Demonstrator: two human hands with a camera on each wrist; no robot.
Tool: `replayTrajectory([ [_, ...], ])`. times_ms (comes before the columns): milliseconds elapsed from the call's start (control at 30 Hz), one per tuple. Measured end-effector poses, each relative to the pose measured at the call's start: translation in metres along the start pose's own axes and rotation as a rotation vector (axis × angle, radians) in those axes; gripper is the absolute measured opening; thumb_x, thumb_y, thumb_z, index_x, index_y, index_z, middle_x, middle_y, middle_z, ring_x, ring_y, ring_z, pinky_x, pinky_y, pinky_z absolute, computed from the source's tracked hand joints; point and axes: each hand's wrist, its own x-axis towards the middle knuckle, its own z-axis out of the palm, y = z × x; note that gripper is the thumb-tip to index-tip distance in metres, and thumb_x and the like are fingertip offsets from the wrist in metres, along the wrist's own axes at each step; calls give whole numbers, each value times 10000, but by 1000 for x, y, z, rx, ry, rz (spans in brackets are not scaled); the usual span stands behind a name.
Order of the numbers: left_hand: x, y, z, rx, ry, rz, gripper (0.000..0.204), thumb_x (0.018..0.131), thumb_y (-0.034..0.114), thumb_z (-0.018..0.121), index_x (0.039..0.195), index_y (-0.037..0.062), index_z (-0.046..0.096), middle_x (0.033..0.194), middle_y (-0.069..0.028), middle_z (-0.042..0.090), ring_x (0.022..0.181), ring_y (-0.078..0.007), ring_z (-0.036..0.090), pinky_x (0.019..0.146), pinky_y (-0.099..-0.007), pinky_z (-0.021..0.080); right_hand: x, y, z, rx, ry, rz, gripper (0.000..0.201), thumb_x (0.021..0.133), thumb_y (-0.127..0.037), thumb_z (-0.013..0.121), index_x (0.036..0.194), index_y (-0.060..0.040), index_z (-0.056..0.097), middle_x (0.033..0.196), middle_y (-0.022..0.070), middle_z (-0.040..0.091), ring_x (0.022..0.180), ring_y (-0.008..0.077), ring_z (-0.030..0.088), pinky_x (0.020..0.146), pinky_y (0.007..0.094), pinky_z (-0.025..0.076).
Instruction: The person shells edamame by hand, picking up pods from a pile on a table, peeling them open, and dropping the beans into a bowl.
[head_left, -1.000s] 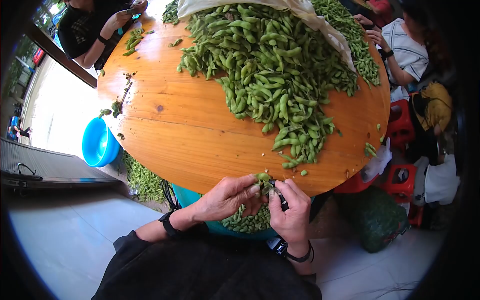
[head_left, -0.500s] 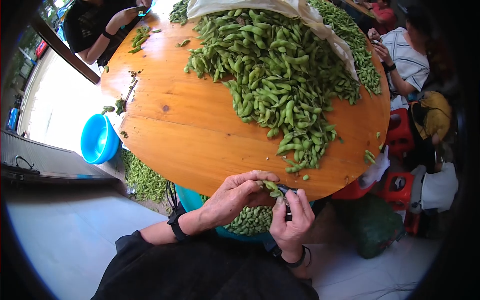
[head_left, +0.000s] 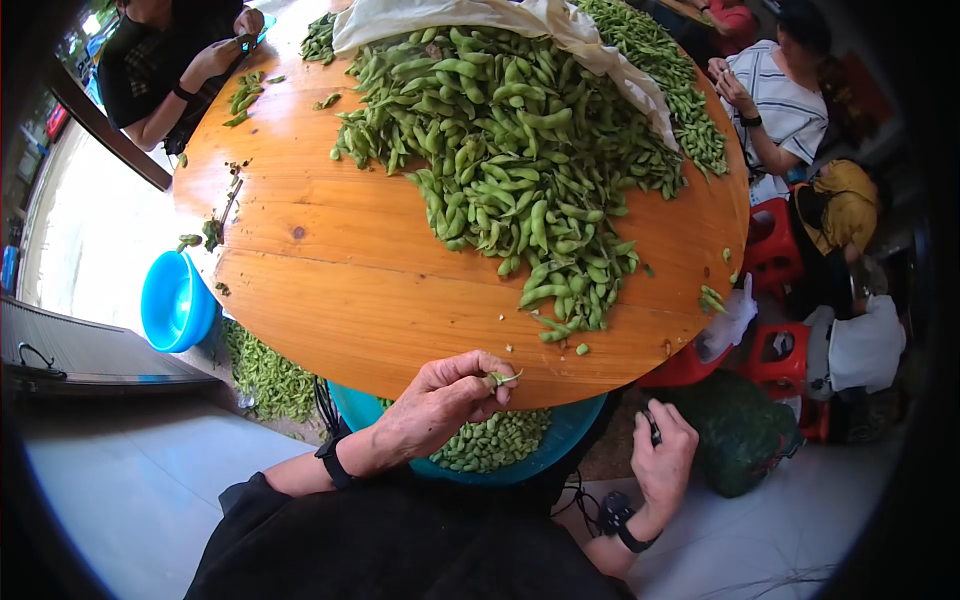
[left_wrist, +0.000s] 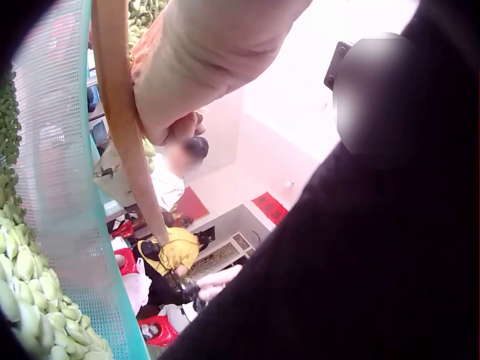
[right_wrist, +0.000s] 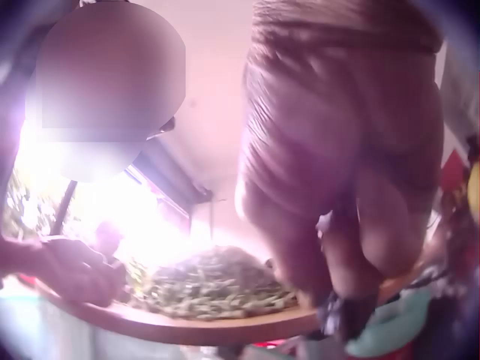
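My left hand (head_left: 488, 381) hovers at the near edge of the round wooden table (head_left: 350, 290) and pinches a small green pod scrap (head_left: 503, 377) between thumb and fingertips. In the left wrist view that hand (left_wrist: 196, 69) shows beside the table edge (left_wrist: 124, 150). My right hand (head_left: 660, 428) hangs low to the right, below the table edge, its fingers curled round a small dark tool (head_left: 651, 427). That tool (right_wrist: 351, 313) is blurred in the right wrist view. A teal basket (head_left: 575, 428) of green pods (head_left: 490, 442) sits under the table edge by my lap.
A big heap of green bean pods (head_left: 510, 150) covers the far half of the table, under a white cloth (head_left: 560, 25). Other people sit at the far left (head_left: 160, 70) and far right (head_left: 780, 100). A blue basin (head_left: 172, 300) and red stools (head_left: 775, 350) stand on the floor.
My right hand has left the pod and dropped down to the right, away from the left hand. The left hand stays at the table edge with only a small scrap.
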Motion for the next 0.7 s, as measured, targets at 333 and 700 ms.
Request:
replayTrajectory([
  [333, -6, 2, -9, -123, -2, 67, 242, 987, 65, 498, 1180, -4, 628, 980, -76, 635, 774, -112, 515, 691, -248, 426, 42, -52, 85, -74, 227, -296, 219, 823, 16, 679, 1023, 35, 594, 921, 179, 512, 716, 366, 591, 608, 430, 487],
  [700, -9, 6, 3, 67, -19, -57, 386, 1009, 84, 507, 1383, 13, 450, 1101, -86, 648, 799, -102, 562, 696, -228, 467, 16, -67, 42, 276, -147, -226, 346, 740, -56, 802, 1052, 7, 669, 833, 93, 571, 595, 181, 570, 542, 303, 473],
])
